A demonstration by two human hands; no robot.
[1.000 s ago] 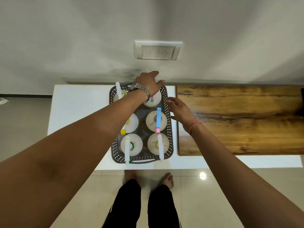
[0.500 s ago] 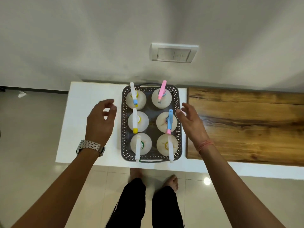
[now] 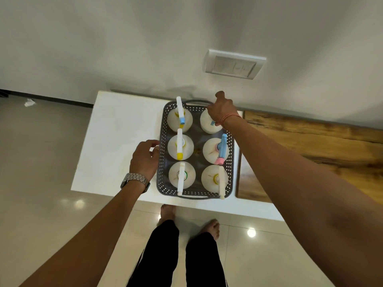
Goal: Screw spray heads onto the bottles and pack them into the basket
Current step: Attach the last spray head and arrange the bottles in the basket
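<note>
Grey perforated basket (image 3: 160, 162), centre frame, on white table (image 3: 116, 141); wooden surface (image 3: 310, 152) at right. Contents: six white bottles with spray heads, two columns of three. Left hand (image 3: 144, 160), curled, touches basket's left rim. Right hand (image 3: 221, 109), upper centre, closes over the far-right bottle (image 3: 207, 125).

No readable text or labels, as far as visible.

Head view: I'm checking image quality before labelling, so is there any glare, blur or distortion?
Head view: lamp glare spots on the glossy floor; wide-angle bending stretches both forearms; the basket and bottles look sharp, with a soft shadow on the wall.
</note>
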